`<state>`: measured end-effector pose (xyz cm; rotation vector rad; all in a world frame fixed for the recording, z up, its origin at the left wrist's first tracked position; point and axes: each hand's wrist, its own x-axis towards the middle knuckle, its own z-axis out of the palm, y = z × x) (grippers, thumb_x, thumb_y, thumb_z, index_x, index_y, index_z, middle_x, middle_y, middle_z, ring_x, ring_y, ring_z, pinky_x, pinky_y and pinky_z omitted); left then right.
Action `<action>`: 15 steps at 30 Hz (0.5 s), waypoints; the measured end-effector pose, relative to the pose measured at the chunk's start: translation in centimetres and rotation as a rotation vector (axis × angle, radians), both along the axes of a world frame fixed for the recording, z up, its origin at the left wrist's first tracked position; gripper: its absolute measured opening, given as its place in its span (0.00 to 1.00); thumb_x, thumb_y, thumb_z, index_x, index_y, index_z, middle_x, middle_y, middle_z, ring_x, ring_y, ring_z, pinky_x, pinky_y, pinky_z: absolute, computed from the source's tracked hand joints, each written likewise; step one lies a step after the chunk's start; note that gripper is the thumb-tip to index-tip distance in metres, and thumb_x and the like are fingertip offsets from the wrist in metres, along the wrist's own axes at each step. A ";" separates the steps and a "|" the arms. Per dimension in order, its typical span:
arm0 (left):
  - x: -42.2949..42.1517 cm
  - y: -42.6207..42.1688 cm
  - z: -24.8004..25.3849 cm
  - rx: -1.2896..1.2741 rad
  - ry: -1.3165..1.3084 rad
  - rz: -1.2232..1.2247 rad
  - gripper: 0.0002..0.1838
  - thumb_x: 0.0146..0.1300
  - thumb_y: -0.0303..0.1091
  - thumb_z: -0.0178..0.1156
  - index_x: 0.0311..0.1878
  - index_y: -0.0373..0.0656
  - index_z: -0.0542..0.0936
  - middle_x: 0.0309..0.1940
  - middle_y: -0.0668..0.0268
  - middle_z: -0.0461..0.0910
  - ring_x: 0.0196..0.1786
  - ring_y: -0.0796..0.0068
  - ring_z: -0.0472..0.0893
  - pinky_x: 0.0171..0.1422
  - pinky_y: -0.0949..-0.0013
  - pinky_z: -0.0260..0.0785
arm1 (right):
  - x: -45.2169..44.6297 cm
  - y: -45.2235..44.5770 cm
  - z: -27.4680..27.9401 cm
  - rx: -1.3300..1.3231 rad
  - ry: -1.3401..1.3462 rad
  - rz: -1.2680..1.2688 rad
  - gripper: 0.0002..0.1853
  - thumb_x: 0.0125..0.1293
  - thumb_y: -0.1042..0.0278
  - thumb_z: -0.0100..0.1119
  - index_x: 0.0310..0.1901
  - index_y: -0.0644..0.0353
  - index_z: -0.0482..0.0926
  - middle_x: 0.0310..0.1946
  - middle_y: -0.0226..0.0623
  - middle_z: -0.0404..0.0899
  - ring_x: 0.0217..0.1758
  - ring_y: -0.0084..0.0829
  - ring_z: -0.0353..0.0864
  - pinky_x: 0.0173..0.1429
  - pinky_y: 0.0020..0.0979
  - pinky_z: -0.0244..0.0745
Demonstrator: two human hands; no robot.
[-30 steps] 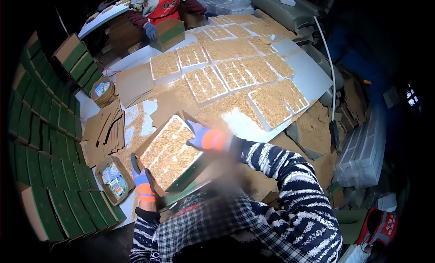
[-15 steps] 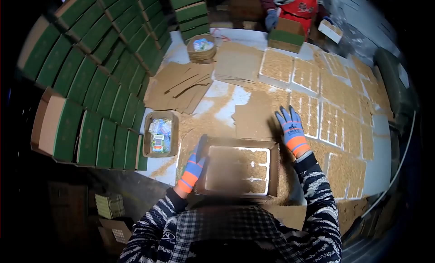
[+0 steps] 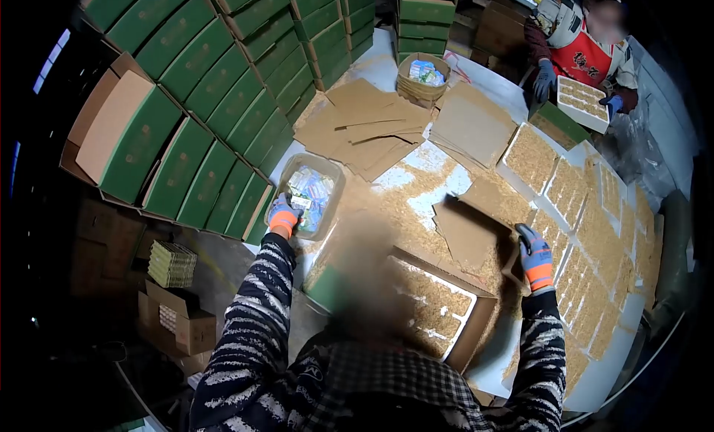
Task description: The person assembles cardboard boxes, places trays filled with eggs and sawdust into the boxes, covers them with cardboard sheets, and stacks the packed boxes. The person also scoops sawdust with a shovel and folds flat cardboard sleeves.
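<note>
My left hand (image 3: 285, 215), in a grey-blue and orange glove, reaches over the near rim of a plastic tub (image 3: 336, 201). Its fingers are closed on a small white-and-green packet (image 3: 300, 203) among several others. On the right, my right hand (image 3: 536, 259), in a matching glove, has its fingers bent over the end of a brown cardboard box lid (image 3: 512, 262). Between my arms stands an open green-and-brown carton (image 3: 480, 320). A white tray (image 3: 439, 305) filled with tan, sawdust-like material lies inside it. A blur covers the carton's left part.
Green cartons (image 3: 178, 142) are stacked along the left. Cardboard sheets (image 3: 364, 127) and a round tub of packets (image 3: 424, 78) lie farther back. Filled trays (image 3: 587, 261) cover the right side. Across the table, a co-worker (image 3: 587, 56) holds a filled white tray (image 3: 584, 103).
My left hand has moved from the carton's side to the packet tub. My right hand has shifted onto the lid. The view has turned, and the co-worker's tray shows more fully.
</note>
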<state>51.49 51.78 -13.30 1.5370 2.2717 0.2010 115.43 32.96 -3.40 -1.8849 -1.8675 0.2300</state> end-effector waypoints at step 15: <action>12.2 -14.2 17.1 0.785 -0.465 -1.061 0.18 0.61 0.31 0.60 0.55 0.46 0.83 0.58 0.57 0.81 0.62 0.53 0.78 0.76 0.45 0.57 | -15.7 -12.1 12.9 0.532 0.003 -0.079 0.22 0.49 0.86 0.65 0.48 0.58 0.85 0.44 0.42 0.82 0.47 0.42 0.82 0.52 0.38 0.78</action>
